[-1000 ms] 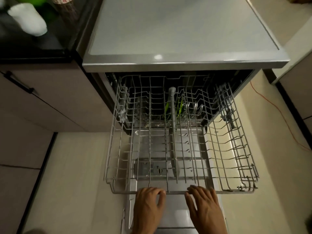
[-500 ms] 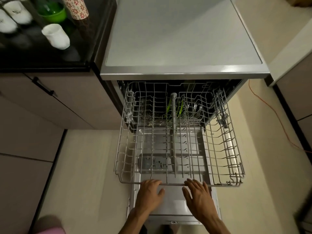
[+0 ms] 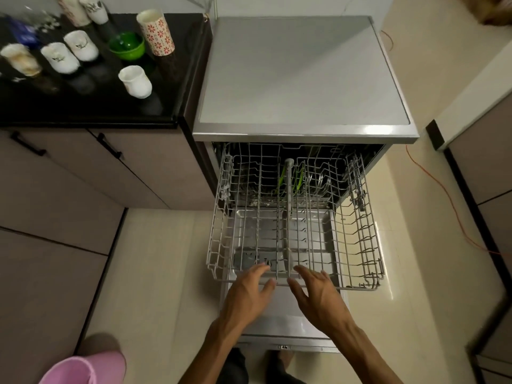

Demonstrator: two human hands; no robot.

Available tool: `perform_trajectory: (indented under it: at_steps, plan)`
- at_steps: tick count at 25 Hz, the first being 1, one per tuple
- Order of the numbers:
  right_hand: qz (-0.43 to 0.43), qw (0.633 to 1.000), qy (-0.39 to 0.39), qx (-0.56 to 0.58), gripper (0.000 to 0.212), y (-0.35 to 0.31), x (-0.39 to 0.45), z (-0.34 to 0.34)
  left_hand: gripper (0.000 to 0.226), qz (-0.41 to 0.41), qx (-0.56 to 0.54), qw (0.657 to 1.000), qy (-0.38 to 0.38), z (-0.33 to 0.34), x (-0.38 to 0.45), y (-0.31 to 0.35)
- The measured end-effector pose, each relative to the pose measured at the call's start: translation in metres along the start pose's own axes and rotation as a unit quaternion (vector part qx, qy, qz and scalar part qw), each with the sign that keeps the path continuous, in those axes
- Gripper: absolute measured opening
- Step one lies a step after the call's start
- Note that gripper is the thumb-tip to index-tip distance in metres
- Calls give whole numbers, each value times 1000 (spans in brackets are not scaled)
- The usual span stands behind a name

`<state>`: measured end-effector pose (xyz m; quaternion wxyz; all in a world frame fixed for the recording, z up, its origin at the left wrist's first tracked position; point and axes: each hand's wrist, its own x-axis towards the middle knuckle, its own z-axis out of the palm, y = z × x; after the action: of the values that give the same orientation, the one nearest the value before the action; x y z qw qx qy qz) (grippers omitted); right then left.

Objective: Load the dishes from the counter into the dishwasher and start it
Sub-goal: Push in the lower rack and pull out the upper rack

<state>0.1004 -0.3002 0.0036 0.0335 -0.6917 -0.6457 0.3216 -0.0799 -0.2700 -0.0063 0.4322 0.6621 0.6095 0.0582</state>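
Wire upper rack (image 3: 293, 231) extends from the dishwasher (image 3: 302, 79). Left hand (image 3: 246, 293) and right hand (image 3: 318, 296) hover at its front rail, fingers (image 3: 260, 268) spread, holding nothing.

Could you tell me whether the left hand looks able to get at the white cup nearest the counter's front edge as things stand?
Probably yes: the left hand is open and holds nothing at the rack front, and the cup stands alone on the counter, nothing between them.

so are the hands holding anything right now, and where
Nothing is held. The left hand and right hand are open, fingers spread at the upper rack's front rim.
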Motion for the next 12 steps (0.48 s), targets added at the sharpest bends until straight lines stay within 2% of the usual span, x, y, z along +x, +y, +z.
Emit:
perform_trajectory:
  at_steps: [2,5,7,12]
  plan:
    - [-33,999,21,13,67,-20,-18,-24,49,26,-7,999,43,-25,-24,19]
    - [-60,995,62,51,63,-40,-39,-50,49,44,-22,994,100,-54,-55,38]
    - [-76,990,93,74,65,-50,-49,-63,49,45,-38,990,132,-67,-71,46]
    - [-107,985,111,80,67,-67,-68,-88,49,31,-80,979,188,-85,-95,61]
